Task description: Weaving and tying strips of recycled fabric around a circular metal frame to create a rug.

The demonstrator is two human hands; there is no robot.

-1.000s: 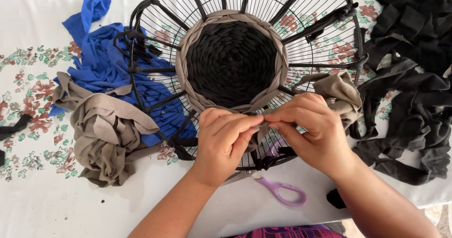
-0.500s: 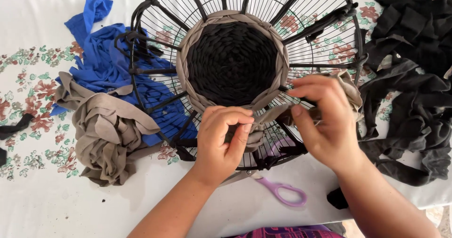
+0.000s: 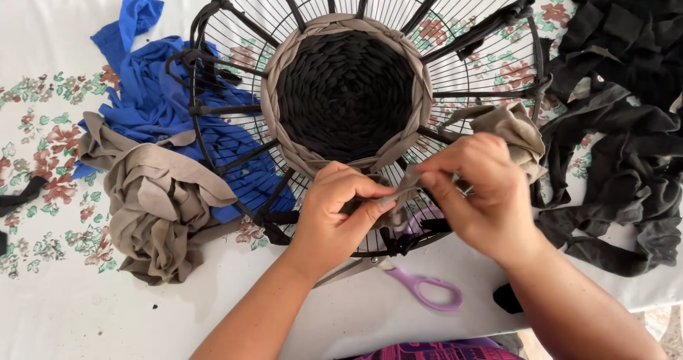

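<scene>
Fingers of both my hands meet low on the near rim of the round wire frame (image 3: 235, 40), where I am working a taupe fabric strip (image 3: 398, 189) between its spokes. My left hand (image 3: 334, 214) is curled shut, thumb and forefinger pinched on the strip just below the woven edge; my right hand (image 3: 484, 193) is closed on the same strip a little to the side, and the loose bunched end of the taupe cloth (image 3: 509, 129) spills out just beyond its knuckles. Exactly how the strip threads through the wires I cannot tell — my fingers cover that spot. Right above my hands sits the weave itself: a black woven disc (image 3: 345, 93) ringed by a taupe braided band (image 3: 274, 111). Under my wrists lie scissors with purple handles (image 3: 427, 289), their blades mostly hidden beneath my left forearm. Off past my left hand a heap of taupe fabric (image 3: 153, 210) rests on the flowered tablecloth (image 3: 43, 125), with blue fabric (image 3: 142, 97) farther out, partly behind the frame. Beyond my right hand lies a pile of black fabric strips (image 3: 619, 118), cut off by the picture's edge — the frame's far rim is cropped too.
</scene>
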